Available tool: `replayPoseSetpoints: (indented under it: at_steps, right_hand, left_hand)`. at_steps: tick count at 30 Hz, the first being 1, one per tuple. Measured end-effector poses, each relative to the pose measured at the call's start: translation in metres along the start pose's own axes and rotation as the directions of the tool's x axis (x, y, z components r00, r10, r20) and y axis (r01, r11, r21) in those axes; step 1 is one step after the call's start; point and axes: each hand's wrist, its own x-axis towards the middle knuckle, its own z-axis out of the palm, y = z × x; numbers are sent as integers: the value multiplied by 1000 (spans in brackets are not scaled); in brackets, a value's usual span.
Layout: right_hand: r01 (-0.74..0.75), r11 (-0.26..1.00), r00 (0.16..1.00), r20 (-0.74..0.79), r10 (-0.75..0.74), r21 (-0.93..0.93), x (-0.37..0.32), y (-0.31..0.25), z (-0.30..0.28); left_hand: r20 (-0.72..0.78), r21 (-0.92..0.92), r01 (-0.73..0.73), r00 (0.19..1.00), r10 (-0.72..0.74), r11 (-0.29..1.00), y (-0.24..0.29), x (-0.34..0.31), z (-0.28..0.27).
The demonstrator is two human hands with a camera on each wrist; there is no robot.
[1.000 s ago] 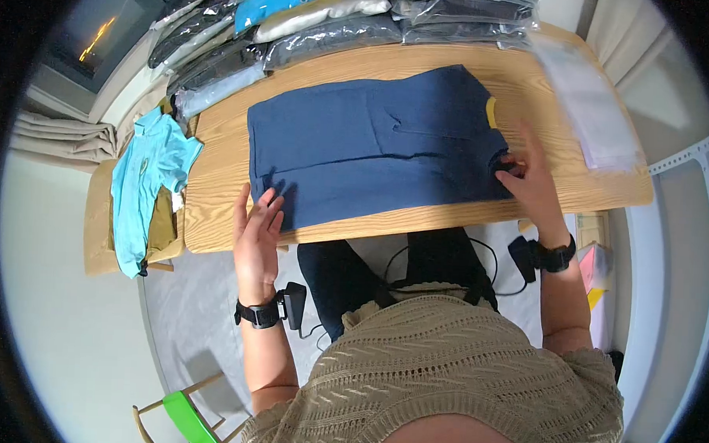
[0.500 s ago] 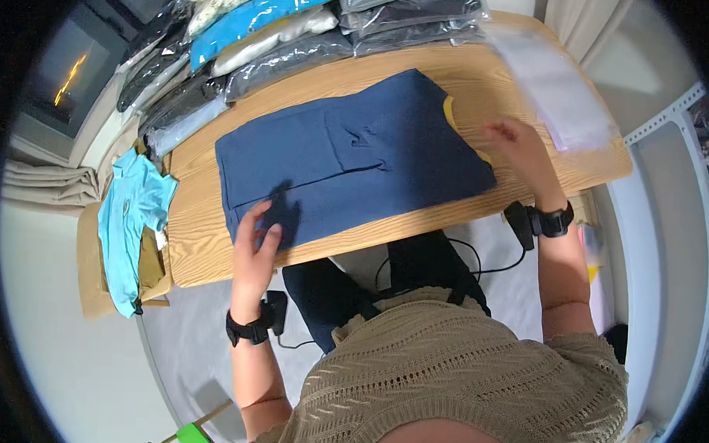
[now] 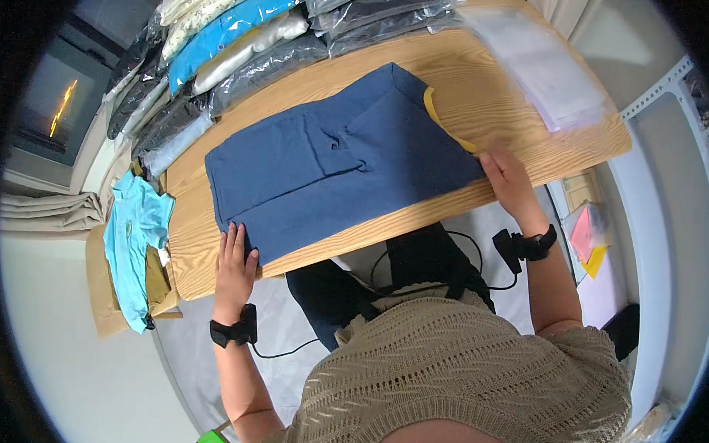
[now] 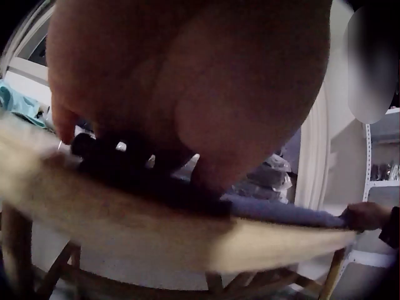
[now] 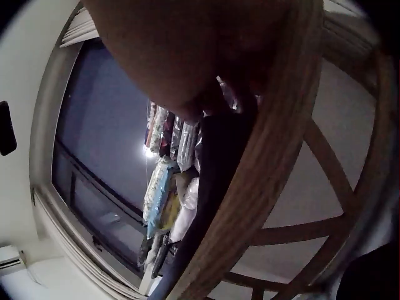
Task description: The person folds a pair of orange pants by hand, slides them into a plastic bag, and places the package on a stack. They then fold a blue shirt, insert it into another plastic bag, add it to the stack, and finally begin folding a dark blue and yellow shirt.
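Observation:
A folded navy garment (image 3: 333, 158) with a yellow neckline strip lies slantwise on the wooden table (image 3: 189, 255). At its lower left corner the left hand (image 3: 234, 276) rests with straight fingers, the tips on the cloth. By the collar end, at the lower right corner, is the right hand (image 3: 512, 184), its fingertips at the fabric edge; whether they pinch it is hidden. The left wrist view shows the left hand (image 4: 187, 81) dark over the cloth at the table edge. In the right wrist view the right hand (image 5: 187, 56) is over the dark cloth (image 5: 219, 162).
Bagged garments (image 3: 243, 46) are stacked along the far side. Clear plastic bags (image 3: 539, 72) lie at the table's right end. A turquoise polo shirt (image 3: 131, 237) lies over a brown item on a surface at the left. A white metal shelf frame (image 3: 663, 96) stands at the right.
The right hand has left the collar corner, lifted over the table, then come back down to that corner. The left hand has lowered flat onto the cloth. The head view has shifted and turned.

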Motion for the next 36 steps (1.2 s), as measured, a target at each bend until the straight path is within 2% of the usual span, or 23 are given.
replayPoseSetpoints:
  at_steps: [1, 3, 4, 6, 7, 8, 9, 10, 12, 13, 15, 17, 18, 20, 22, 23, 24, 26, 27, 31, 33, 34, 36]
  right_hand:
    - [0, 1000, 1000, -3, 0, 5, 0, -1, 0]
    - [-1, 1000, 999, 37, 1, -14, 0, -5, -2]
    - [3, 1000, 999, 35, -2, -10, 3, -4, -5]
    - [29, 1000, 990, 139, -27, -10, 9, 1, -11]
    - [29, 1000, 990, 139, -27, -6, 10, 4, -12]
    - [126, 992, 985, 126, -122, -29, 12, 6, -13]
    - [223, 973, 970, 111, -216, -55, 15, 8, -15]
    - [221, 974, 971, 105, -215, -55, 16, 12, -14]
    - [266, 958, 964, 28, -265, -111, 17, 19, -9]
    - [260, 959, 966, 19, -259, -115, 17, 19, -10]
    - [43, 991, 993, 107, -57, 130, 14, 17, -10]
    - [48, 990, 992, 106, -62, 130, 14, 22, -10]
    - [67, 989, 990, 112, -82, 130, 16, 22, -10]
    - [45, 981, 995, 78, -60, 190, 16, 14, -10]
    - [26, 967, 998, 45, -39, 253, 15, 12, -12]
    - [68, 979, 996, 39, -77, 192, 15, 14, -12]
    - [111, 985, 992, 39, -117, 129, 14, 15, -12]
    - [80, 985, 995, 49, -88, 152, 15, 14, -13]
    - [53, 984, 996, 68, -65, 170, 15, 13, -14]
    - [21, 976, 998, 55, -33, 217, 12, 15, -12]
    - [170, 977, 982, 66, -180, 132, 14, 22, -9]
    - [170, 976, 982, 65, -180, 133, 13, 22, -9]
    - [149, 985, 985, 71, -155, 90, 13, 18, -9]
  left_hand:
    - [-1, 5, -1, 1000, 1, 1000, 3, 4, -8]
    - [45, -195, 26, 999, -18, 980, 12, 22, -34]
    - [42, -191, 27, 999, -19, 981, 24, 35, -48]
    - [-37, -358, -101, 995, 94, 928, 61, 66, -73]
    - [-43, -357, -155, 988, 149, 921, 80, 81, -83]
    - [-50, -356, -210, 977, 206, 911, 99, 96, -87]
    - [-34, -361, -260, 963, 266, 896, 115, 112, -86]
    - [-18, -366, -311, 945, 327, 877, 130, 129, -83]
    - [115, -432, -278, 927, 358, 858, 147, 168, -59]
    - [138, -402, -281, 922, 361, 871, 153, 186, -43]
    - [168, -372, -293, 912, 374, 881, 159, 220, -5]
    - [150, -273, -248, 944, 295, 930, 165, 245, 29]
    - [154, -270, -261, 938, 310, 927, 171, 248, 34]
    - [59, -317, -230, 964, 261, 920, 182, 254, 44]
    - [128, -394, -202, 954, 271, 897, 182, 261, 50]
    - [194, -467, -151, 944, 268, 871, 178, 264, 51]
    - [199, -462, -156, 941, 274, 873, 175, 266, 48]
    - [195, -504, -110, 952, 237, 857, 169, 267, 45]
    - [154, -435, -83, 974, 165, 897, 176, 260, 32]
    - [45, -374, -134, 986, 162, 918, 170, 258, 33]
    - [54, -377, -149, 982, 182, 914, 170, 257, 35]
    - [54, -376, -149, 982, 182, 915, 169, 257, 37]
    - [25, -566, -124, 986, 167, 815, 172, 256, 38]
